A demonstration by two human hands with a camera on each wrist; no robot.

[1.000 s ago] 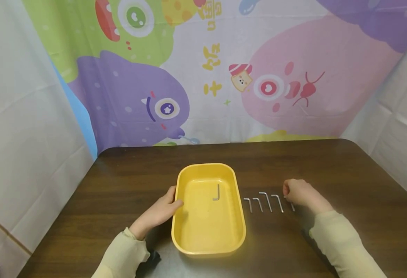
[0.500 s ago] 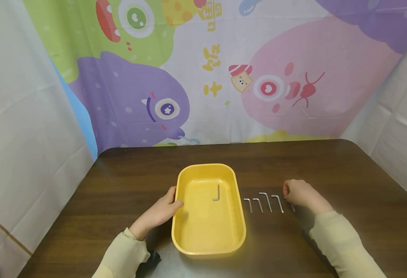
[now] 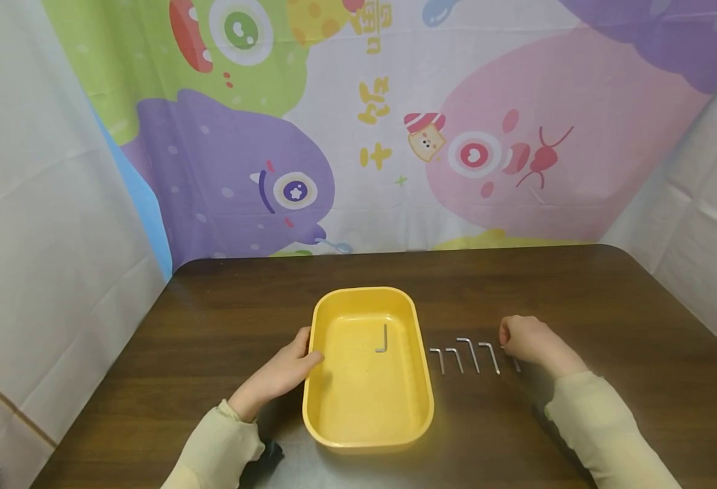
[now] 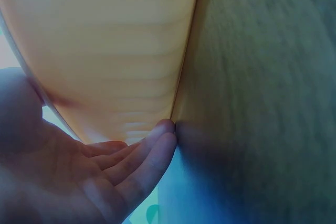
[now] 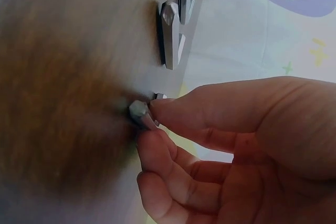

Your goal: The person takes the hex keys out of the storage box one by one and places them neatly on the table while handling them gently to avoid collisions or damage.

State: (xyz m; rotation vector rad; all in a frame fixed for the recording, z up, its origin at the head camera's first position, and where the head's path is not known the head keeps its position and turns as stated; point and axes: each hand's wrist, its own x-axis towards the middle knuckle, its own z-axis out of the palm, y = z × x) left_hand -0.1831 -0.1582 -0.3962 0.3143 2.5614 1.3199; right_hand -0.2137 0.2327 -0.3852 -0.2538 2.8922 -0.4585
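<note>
On the table stands a yellow plastic tub with one L-shaped hex key lying in it. My left hand grips the tub's left side, thumb over the rim and fingers against the outer wall. To the tub's right, several hex keys lie in a row, short arms toward the back. At the row's right end my right hand pinches another hex key between thumb and fingers; in the head view the hand covers most of its upper part. That key lies at the table surface.
The dark brown wooden table carries the tub and keys. A cartoon-printed cloth hangs behind its back edge, with white cloth at both sides. A black object shows beneath the left sleeve.
</note>
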